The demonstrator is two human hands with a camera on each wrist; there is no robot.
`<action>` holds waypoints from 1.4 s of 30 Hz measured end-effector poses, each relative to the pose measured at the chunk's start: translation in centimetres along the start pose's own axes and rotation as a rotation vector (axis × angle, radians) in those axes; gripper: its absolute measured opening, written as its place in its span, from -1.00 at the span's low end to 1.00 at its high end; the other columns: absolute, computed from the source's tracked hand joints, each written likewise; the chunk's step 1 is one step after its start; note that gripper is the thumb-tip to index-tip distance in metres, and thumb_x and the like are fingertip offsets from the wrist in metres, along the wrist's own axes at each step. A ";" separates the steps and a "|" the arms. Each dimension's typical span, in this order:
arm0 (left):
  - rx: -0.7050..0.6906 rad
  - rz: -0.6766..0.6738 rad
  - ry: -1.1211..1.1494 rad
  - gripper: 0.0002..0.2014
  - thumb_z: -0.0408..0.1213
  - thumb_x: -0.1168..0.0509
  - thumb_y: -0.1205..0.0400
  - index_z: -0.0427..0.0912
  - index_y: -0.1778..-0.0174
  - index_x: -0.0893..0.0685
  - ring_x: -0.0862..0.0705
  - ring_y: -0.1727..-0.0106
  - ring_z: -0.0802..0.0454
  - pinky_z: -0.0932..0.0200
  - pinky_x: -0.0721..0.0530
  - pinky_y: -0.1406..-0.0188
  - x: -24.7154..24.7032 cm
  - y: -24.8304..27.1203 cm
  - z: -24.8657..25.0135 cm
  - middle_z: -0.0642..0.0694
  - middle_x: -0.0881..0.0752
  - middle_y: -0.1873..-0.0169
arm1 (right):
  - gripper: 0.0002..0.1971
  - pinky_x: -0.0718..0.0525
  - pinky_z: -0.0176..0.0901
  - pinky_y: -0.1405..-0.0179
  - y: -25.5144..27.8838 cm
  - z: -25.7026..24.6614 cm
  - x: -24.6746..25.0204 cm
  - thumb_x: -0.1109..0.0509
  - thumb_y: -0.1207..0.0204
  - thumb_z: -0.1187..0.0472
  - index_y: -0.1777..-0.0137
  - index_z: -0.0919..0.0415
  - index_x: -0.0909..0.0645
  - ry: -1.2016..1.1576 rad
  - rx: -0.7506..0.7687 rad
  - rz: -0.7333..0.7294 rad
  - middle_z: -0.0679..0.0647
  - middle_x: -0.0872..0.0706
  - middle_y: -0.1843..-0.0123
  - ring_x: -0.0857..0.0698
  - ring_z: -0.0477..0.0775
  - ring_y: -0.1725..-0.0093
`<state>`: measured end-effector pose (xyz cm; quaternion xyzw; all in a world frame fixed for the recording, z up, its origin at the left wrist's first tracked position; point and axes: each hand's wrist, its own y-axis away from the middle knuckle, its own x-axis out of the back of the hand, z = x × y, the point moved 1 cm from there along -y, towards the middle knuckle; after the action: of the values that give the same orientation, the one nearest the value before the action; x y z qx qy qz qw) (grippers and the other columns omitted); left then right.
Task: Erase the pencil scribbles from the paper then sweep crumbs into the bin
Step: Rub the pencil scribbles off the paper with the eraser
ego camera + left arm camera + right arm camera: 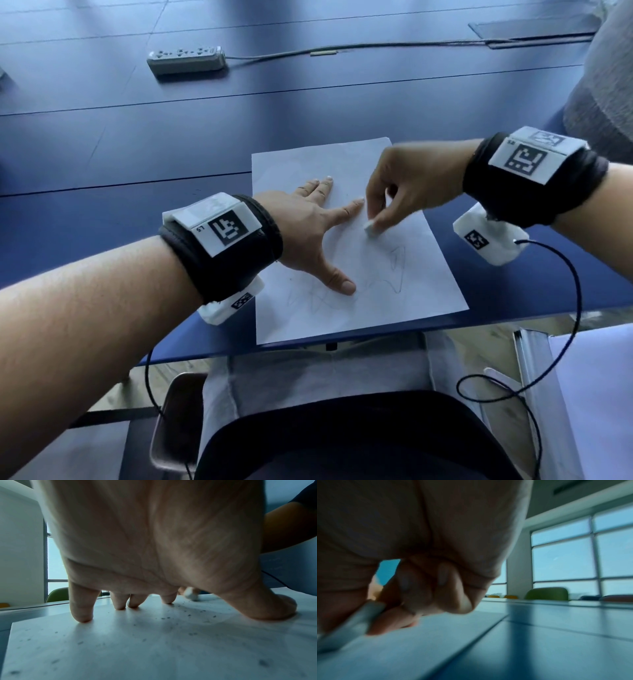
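Note:
A white sheet of paper [411, 274] lies on the blue table [137, 144] near its front edge, with faint pencil scribbles [397, 263] on its lower half. My left hand [308, 222] presses flat on the paper, fingers spread and straight. My right hand [394, 195] pinches a small white eraser [370, 228] and holds its tip on the paper just right of my left forefinger. In the left wrist view dark crumbs [188, 614] dot the paper [120, 649], and the eraser [190, 594] shows beyond the fingers [82, 608]. The right wrist view is blurred; the eraser [349, 627] sticks out at lower left.
A grey power strip [186, 61] with its cable lies at the back of the table. A grey-clothed person [606, 85] is at the right edge. A chair [171, 421] and a bin-like container [582, 394] stand below the table's front edge.

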<state>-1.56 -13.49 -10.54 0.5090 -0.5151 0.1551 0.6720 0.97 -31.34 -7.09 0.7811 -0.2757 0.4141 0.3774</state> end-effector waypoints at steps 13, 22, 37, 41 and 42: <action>0.000 -0.007 0.012 0.31 0.72 -0.16 -0.07 0.39 -0.64 0.39 0.25 -0.74 -0.02 -0.12 -0.18 -0.67 0.0 0.0 0.0 -0.12 0.31 -0.73 | -0.78 -0.37 -0.56 0.58 1.1 0.7 0.0 -0.63 -0.37 -0.01 0.36 0.08 -0.76 -0.041 -0.052 -0.042 -0.20 -0.49 0.66 -0.47 -0.22 0.59; 0.003 -0.014 0.011 0.31 0.73 -0.14 -0.05 0.40 -0.63 0.41 0.26 -0.74 0.00 -0.14 -0.22 -0.66 0.1 0.1 0.0 -0.11 0.33 -0.72 | -0.78 -0.37 -0.54 0.60 1.5 0.6 -0.3 -0.63 -0.37 0.00 0.35 0.10 -0.75 -0.024 -0.046 -0.024 -0.18 -0.49 0.67 -0.47 -0.21 0.61; 0.019 -0.031 -0.001 0.29 0.71 -0.14 -0.12 0.34 -0.66 0.38 0.22 -0.75 0.00 -0.07 -0.20 -0.65 0.6 0.6 0.4 -0.11 0.30 -0.73 | -0.79 -0.80 -0.12 0.24 0.4 3.0 -0.2 -0.51 -0.55 0.16 0.12 0.34 -0.70 -0.448 -0.055 0.015 0.10 -0.72 0.34 -0.73 -0.03 0.35; 0.069 0.042 -0.117 0.10 0.55 -0.08 -0.46 -0.13 -0.75 0.04 -0.18 -0.71 -0.11 -0.11 -0.42 -0.54 0.7 1.5 1.9 -0.25 -0.08 -0.73 | -0.85 -0.74 -0.10 0.24 -0.8 4.0 -0.7 -0.37 -0.65 0.24 0.04 0.35 -0.57 -0.622 -0.127 0.005 0.20 -0.63 0.23 -0.67 0.12 0.29; 0.041 0.077 -0.116 0.01 0.48 -0.07 -0.55 -0.22 -0.72 -0.06 -0.25 -0.67 -0.14 -0.14 -0.44 -0.52 0.7 1.8 2.8 -0.27 -0.17 -0.70 | -0.86 -0.71 -0.13 0.27 -0.9 4.1 -0.9 -0.36 -0.66 0.23 0.04 0.33 -0.56 -0.633 -0.142 -0.008 0.20 -0.61 0.22 -0.64 0.12 0.29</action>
<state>-4.05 -15.30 -9.15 0.5108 -0.5690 0.1614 0.6240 3.01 -34.03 -9.68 0.8438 -0.4044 0.1288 0.3283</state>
